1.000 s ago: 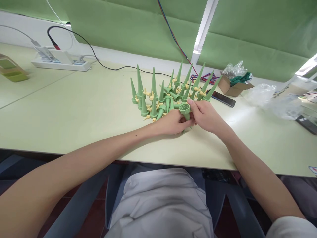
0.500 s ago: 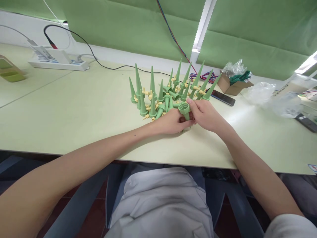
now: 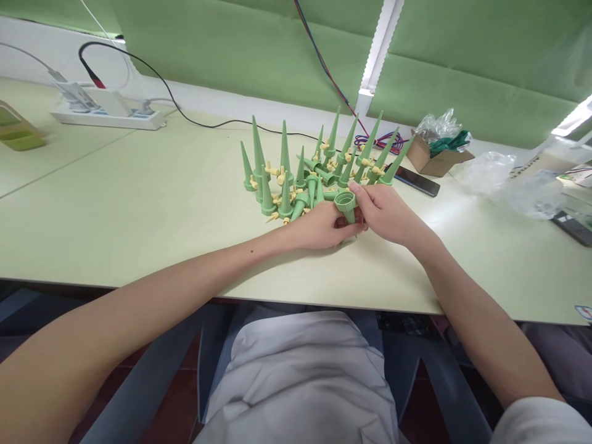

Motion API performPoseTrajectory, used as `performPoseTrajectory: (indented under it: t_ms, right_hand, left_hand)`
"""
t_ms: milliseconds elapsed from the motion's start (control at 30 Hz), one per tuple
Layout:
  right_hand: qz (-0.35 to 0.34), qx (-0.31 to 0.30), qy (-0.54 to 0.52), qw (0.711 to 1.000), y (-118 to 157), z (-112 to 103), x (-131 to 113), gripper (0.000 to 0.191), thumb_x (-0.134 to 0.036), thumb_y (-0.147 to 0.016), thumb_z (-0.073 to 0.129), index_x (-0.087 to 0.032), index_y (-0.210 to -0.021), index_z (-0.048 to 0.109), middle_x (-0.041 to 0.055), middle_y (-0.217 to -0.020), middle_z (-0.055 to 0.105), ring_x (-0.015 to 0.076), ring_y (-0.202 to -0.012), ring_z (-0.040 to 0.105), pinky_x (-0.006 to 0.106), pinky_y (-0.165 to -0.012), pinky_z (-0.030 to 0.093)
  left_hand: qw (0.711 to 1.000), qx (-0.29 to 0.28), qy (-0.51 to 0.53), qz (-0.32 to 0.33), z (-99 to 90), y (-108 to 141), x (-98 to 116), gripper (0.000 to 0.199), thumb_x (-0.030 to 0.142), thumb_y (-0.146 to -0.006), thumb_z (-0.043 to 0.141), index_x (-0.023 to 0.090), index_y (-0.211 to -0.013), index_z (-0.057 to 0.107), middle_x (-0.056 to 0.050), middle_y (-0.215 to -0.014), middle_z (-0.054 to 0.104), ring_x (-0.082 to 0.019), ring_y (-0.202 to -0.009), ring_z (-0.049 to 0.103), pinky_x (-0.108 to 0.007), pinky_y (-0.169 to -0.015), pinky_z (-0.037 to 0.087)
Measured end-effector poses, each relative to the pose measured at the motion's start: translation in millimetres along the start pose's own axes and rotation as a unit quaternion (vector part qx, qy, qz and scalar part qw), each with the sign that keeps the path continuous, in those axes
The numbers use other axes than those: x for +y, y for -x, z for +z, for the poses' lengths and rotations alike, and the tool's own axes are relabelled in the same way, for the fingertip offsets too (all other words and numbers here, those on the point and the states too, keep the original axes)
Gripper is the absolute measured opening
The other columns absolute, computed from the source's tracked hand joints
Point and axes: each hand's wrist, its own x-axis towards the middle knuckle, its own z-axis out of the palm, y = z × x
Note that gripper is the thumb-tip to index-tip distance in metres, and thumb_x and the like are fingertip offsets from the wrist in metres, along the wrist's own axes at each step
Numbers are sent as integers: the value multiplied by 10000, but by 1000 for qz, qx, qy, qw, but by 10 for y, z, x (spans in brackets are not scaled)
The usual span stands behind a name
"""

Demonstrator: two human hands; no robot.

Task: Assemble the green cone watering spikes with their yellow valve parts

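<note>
Left hand [image 3: 319, 227] fingers closed round the body of a green cone [image 3: 345, 202], just above the worktop [image 3: 161, 209] near its front edge; mouth tilted up, likely so the threaded inside stays visible. Right hand [image 3: 388, 213] thumb at the rim, probably steadying it; other fingers hidden, can't tell if they grip. Just behind: standing cones [image 3: 284, 154], wide ends down, presumably for a stable base, a few others lying loose among yellow taps [image 3: 281, 177]. Further out on the pale worktop: phone [image 3: 417, 182], cardboard box [image 3: 432, 163], plastic bags [image 3: 531, 191] right; power strip [image 3: 108, 120] far left, its black cable [image 3: 185, 117] running along the back. Green blind [image 3: 231, 49] behind.
</note>
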Motion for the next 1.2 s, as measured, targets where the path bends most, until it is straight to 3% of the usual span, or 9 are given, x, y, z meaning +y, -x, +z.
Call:
performPoseTrajectory:
  t_ms: [300,1033,1200]
  right_hand:
    - [22,-13,1,1000,-2,-23,-14,569,-509,-1034,311,-226,-542,342,12,-507,421,154,-504,384,337,-561,309]
    - [-17,11,9,1000,-10,16,19,560,-468,-1050,293,-218,-556,375,10,-513,474,144,-499,421,328,-561,318]
    - [-11,16,0,1000,-17,19,11,573,-456,-1050,300,-216,-538,390,14,-499,486,144,-495,437,326,-568,328]
  left_hand:
    - [1000,6,9,2,6,3,-5,269,427,-873,577,181,-767,572,17,-629,561,-105,-539,462,-265,-532,356]
    - [999,29,-27,19,40,6,-11,281,403,-912,527,173,-751,542,34,-575,500,-96,-502,424,-253,-508,339]
    - [999,38,0,29,50,0,-39,261,329,-923,517,167,-725,571,22,-576,530,-104,-520,456,-255,-532,362]
